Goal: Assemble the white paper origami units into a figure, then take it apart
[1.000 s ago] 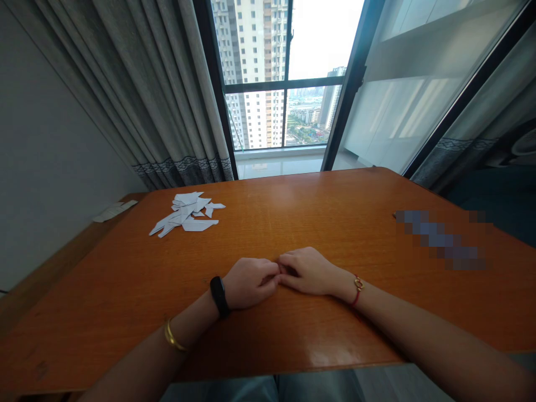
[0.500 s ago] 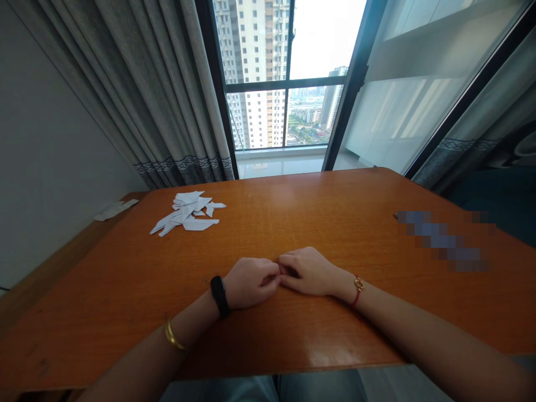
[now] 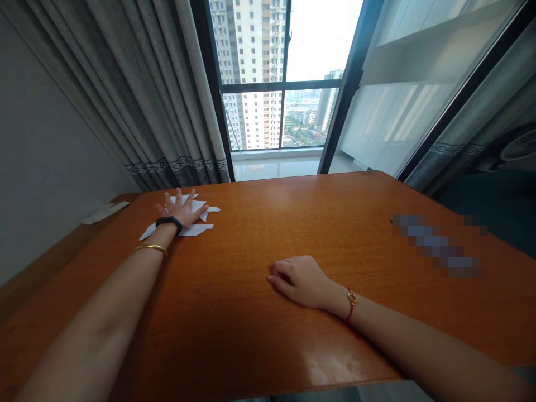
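Note:
My left hand (image 3: 181, 212) reaches to the back left of the table with its fingers spread wide. It lies over a pile of white cut paper pieces (image 3: 195, 230), hiding much of them; whether the palm presses on them I cannot tell. Angular paper edges stick out on both sides of the hand. Near the middle of the table my right hand (image 3: 302, 282) rests on the wood, its fingers loosely curled in and the thumb near them. Nothing shows in it.
The brown wooden table (image 3: 268, 223) spans the view. A blurred-out item (image 3: 435, 243) lies on its right side. Off the left edge is a pale flat strip (image 3: 105, 213) by the wall. Grey curtains (image 3: 176, 111) and a window stand beyond.
My left hand has left my right hand's fingertips, moved forward and left, and spread over the paper pile. My right hand stays nearly in place. The view has shifted slightly.

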The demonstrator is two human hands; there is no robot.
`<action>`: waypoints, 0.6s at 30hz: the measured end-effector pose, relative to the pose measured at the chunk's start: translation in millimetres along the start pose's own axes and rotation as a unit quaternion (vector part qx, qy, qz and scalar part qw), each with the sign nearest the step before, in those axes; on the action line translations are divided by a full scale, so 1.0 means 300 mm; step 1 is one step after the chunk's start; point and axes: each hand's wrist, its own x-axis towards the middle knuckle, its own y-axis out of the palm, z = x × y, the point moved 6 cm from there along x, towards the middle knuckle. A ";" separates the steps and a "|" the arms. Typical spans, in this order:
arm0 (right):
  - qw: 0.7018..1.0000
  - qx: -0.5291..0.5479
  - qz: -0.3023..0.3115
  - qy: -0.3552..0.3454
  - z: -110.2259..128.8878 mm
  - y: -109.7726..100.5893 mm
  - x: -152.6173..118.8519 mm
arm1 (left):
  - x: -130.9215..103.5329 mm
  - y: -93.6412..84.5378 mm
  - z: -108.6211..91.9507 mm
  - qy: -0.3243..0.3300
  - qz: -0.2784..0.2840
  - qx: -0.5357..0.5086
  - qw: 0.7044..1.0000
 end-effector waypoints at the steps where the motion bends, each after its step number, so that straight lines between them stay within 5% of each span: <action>1: 1.000 0.001 -0.002 -0.001 0.001 0.000 0.000 | 0.015 0.018 0.045 -0.014 0.016 0.016 1.000; 5: 1.000 0.006 -0.004 -0.001 0.001 -0.004 0.000 | 0.052 0.087 0.137 -0.024 0.090 0.034 0.995; 9: 1.000 0.006 -0.001 0.000 0.001 -0.006 0.001 | 0.067 0.128 0.136 -0.008 0.142 0.017 0.990; 14: 1.000 0.002 0.003 0.004 0.003 0.000 0.005 | -0.003 0.152 0.065 0.032 0.167 0.010 0.985; 18: 1.000 0.002 -0.003 0.008 0.000 0.005 0.004 | -0.093 0.157 -0.062 0.079 0.129 0.040 0.988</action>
